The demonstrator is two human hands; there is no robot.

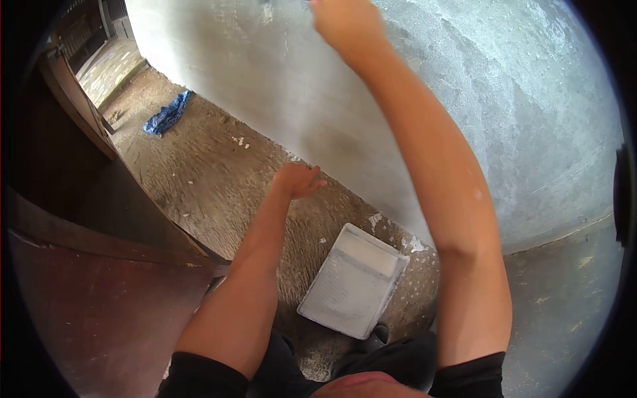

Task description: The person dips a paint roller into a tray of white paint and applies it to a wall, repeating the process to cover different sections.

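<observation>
Patchily pale, streaked grey wall (pixel 511 113)

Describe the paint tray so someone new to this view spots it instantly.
Start at the large pale wall and drop to the rough brown floor along its base. Right by the person's dark shoe lies the paint tray, shallow and whitish-grey. Its rigid rectangular outline sets it apart from the crumpled blue cloth farther along the floor.

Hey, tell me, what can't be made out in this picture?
All in the head view:
Bare right hand: fingertips, and anything they hold, cut off by the top edge.
Bare left hand: some fingers hidden behind the hand itself.
Crumpled blue bundle: too small to tell cloth from plastic.
Black object at far right: cut off by the dark lens border.
</observation>
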